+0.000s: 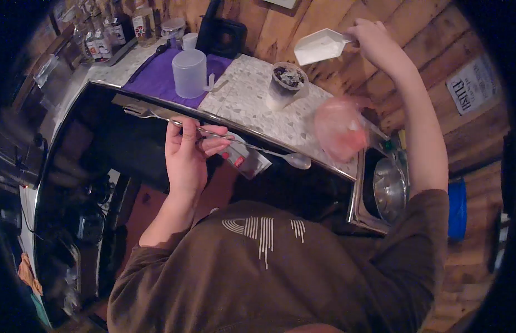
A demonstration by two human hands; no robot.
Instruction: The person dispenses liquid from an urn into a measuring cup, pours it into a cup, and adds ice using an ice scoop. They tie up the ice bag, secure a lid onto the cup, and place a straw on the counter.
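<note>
My left hand (186, 150) is closed around a long twisted bar spoon (296, 161), which has a fork at its far left end and a bowl at the right. Just below those fingers is a clear packet (248, 160) with red marks; whether the hand also grips it I cannot tell. Up at the right, my right hand (374, 41) is wrapped round the handle of a pale scoop (320, 47), raised near the wood wall. Below the scoop, a clear cup (286, 89) with a dark upper layer, ice-like pieces and a white bottom stands on the counter.
A frosted jug (189, 75) stands on a purple mat (149, 77). Bottles (122, 28) line the back left, beside a black appliance (222, 36). Right of the cup lie a pinkish plastic bag (341, 127) and a metal bowl (388, 188). The counter has a metal edge (324, 169).
</note>
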